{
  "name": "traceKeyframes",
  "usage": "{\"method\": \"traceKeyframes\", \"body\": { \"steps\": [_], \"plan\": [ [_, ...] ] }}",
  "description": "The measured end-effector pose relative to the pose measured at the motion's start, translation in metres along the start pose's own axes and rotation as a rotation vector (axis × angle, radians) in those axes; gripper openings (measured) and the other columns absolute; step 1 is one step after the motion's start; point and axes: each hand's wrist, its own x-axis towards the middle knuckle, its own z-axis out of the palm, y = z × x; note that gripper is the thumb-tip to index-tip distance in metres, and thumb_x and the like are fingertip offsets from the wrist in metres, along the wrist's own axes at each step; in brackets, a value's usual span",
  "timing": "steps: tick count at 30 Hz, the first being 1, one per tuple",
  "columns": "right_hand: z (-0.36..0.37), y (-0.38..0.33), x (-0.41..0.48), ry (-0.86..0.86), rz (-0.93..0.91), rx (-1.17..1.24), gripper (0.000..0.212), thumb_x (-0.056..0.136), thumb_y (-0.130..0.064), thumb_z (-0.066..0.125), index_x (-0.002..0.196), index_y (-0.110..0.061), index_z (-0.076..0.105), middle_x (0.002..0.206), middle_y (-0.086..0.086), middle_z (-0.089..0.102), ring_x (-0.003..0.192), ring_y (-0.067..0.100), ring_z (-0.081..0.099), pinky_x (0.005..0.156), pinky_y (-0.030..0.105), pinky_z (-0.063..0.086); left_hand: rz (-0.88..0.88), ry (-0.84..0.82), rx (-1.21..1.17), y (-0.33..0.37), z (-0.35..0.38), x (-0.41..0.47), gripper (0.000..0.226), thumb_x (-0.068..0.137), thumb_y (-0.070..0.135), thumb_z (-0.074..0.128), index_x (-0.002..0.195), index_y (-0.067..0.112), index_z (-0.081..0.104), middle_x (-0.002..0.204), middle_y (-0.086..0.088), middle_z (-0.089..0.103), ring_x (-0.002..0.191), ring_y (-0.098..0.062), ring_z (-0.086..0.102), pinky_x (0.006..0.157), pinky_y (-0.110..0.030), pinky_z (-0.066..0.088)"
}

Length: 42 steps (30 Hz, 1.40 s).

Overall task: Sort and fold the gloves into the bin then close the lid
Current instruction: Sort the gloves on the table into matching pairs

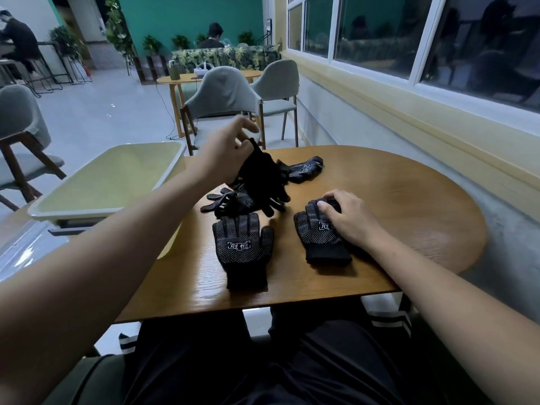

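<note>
We see the left hand point(225, 153) raised above the table point(394, 200), forearm extended, its fingers pinching the cuff of a hanging glove point(263, 176). The right hand point(347, 217) rests on the right glove point(318, 229), fingers curled over its fingertips. A flat glove point(239, 247) lies between them, and the bin point(87, 211) stands at the left.

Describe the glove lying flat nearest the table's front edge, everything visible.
The near glove is black knit fabric, its upturned face covered in small white dots with a white boxed logo at the centre. It lies flat on the wooden table, fingers spread and pointing away from the person, plain cuff toward the table's edge. Neither hand touches it: the left hand holds a raised glove behind it, the right hand grips a second glove beside it. Whether its fingertips touch the glove pile is unclear.
</note>
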Motion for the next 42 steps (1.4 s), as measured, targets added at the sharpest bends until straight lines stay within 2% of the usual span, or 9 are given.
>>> {"method": "traceKeyframes", "body": {
  "steps": [3,6,9,13,20,27,32,37,42],
  "plan": [
    [0.000,0.000,0.000,-0.001,-0.003,0.010,0.049,0.097,-0.055,0.050,0.121,-0.017,0.069,0.121,0.004,0.071,0.117,0.024,0.060,0.102,0.040,0.046,0.042,0.094,0.051,0.007,-0.015,0.008,0.028,0.100,0.012,0.057,0.126,0.020,0.064,0.100,0.004,0.065,0.080,-0.019,0.064,0.068,-0.033,0.053],
    [0.002,0.002,0.002,0.013,-0.019,0.010,0.037,0.104,-0.046,0.057,0.121,-0.016,0.070,0.122,0.005,0.071,0.117,0.025,0.061,0.101,0.038,0.045,0.102,0.146,0.130,0.009,-0.031,0.014,0.028,0.099,0.014,0.058,0.126,0.018,0.064,0.100,0.003,0.067,0.087,-0.018,0.063,0.076,-0.031,0.050],
    [0.004,0.004,0.004,0.023,-0.034,0.004,0.032,0.105,-0.042,0.059,0.120,-0.016,0.070,0.122,0.005,0.071,0.117,0.024,0.060,0.099,0.037,0.044,0.175,0.151,0.222,0.008,-0.046,0.016,0.029,0.099,0.015,0.058,0.127,0.019,0.063,0.105,-0.002,0.071,0.093,-0.024,0.065,0.083,-0.039,0.055],
    [0.005,0.005,0.004,0.030,-0.039,0.005,0.030,0.106,-0.041,0.059,0.120,-0.017,0.070,0.120,0.004,0.072,0.117,0.024,0.061,0.099,0.038,0.045,0.264,0.129,0.302,0.005,-0.056,0.012,0.030,0.099,0.008,0.060,0.129,0.014,0.064,0.109,-0.008,0.073,0.096,-0.030,0.066,0.084,-0.046,0.057],
    [0.003,0.003,0.003,0.027,-0.034,0.001,0.030,0.106,-0.041,0.058,0.121,-0.018,0.070,0.122,0.003,0.071,0.118,0.023,0.060,0.092,0.030,0.039,0.377,-0.016,0.362,0.003,-0.040,-0.021,0.034,0.098,0.005,0.068,0.129,0.017,0.067,0.113,-0.005,0.076,0.105,-0.030,0.065,0.087,-0.045,0.054],
    [0.003,0.003,0.001,0.009,-0.011,0.077,0.042,0.101,-0.052,0.053,0.119,-0.018,0.070,0.118,0.002,0.071,0.117,0.022,0.061,0.104,0.042,0.047,0.291,-0.232,0.168,0.000,-0.019,-0.072,0.035,0.098,0.006,0.071,0.129,0.021,0.069,0.102,0.008,0.074,0.095,-0.015,0.063,0.083,-0.031,0.047],
    [0.002,0.004,0.002,0.007,-0.015,0.070,0.034,0.105,-0.045,0.057,0.120,-0.018,0.069,0.118,0.001,0.070,0.117,0.022,0.060,0.104,0.043,0.047,0.195,-0.308,0.044,0.005,-0.015,-0.105,0.036,0.098,0.011,0.072,0.130,0.028,0.069,0.104,0.017,0.074,0.098,0.007,0.064,0.084,-0.007,0.043],
    [0.002,0.004,0.001,0.003,-0.017,0.064,0.032,0.106,-0.045,0.056,0.121,-0.019,0.069,0.119,0.000,0.070,0.117,0.021,0.060,0.104,0.042,0.047,0.135,-0.369,-0.017,0.003,-0.008,-0.133,0.035,0.098,0.014,0.074,0.128,0.031,0.069,0.105,0.019,0.074,0.099,0.005,0.067,0.083,-0.007,0.044],
    [0.000,-0.001,-0.001,0.001,-0.013,0.060,0.030,0.106,-0.042,0.057,0.120,-0.019,0.070,0.119,0.001,0.071,0.117,0.020,0.060,0.104,0.040,0.046,0.076,-0.449,-0.085,-0.003,0.005,-0.160,0.039,0.097,0.016,0.076,0.131,0.035,0.067,0.106,0.020,0.074,0.102,-0.002,0.069,0.090,-0.022,0.052]
  ]
}}
